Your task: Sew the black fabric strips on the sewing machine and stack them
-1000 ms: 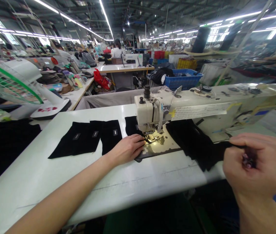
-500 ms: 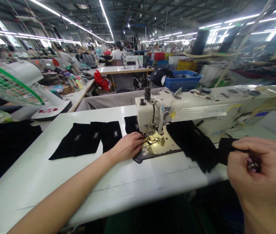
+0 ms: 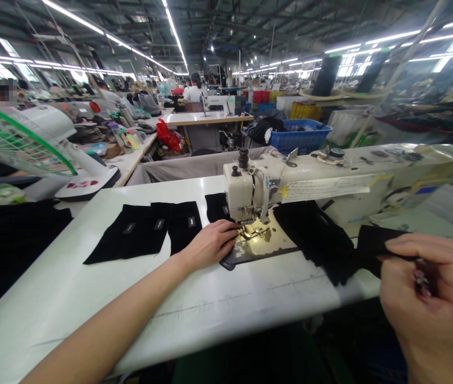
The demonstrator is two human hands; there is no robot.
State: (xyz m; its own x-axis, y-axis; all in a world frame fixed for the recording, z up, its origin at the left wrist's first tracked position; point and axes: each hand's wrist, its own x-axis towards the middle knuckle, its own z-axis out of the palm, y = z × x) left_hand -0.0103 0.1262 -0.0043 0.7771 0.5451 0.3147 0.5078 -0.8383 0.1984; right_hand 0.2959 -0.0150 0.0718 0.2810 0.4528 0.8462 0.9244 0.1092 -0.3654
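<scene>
My left hand (image 3: 212, 244) rests by the needle of a cream sewing machine (image 3: 239, 186), fingers together with their tips beside the presser foot (image 3: 252, 230). Whatever the fingertips pinch is too small to make out. On the right, my right hand (image 3: 436, 288) is curled closed, thumb and forefinger gripping a black fabric piece (image 3: 376, 242). A small purple-patterned object (image 3: 422, 280) shows inside that fist; its kind is unclear. Between machine and right hand lies a stack of black fabric pieces (image 3: 314, 232). Labelled black pieces (image 3: 142, 229) lie overlapped left of the machine.
The white sewing table (image 3: 194, 309) has ruler marks near its front edge. A green-and-white fan (image 3: 42, 138) stands at the left, above dark cloth (image 3: 10, 250). Behind the machine are a blue basket (image 3: 300, 137), a red bag (image 3: 168, 137) and another sewing station.
My right hand has shifted slightly right with the black fabric piece. My left hand stays at the presser foot. The view has tilted a little.
</scene>
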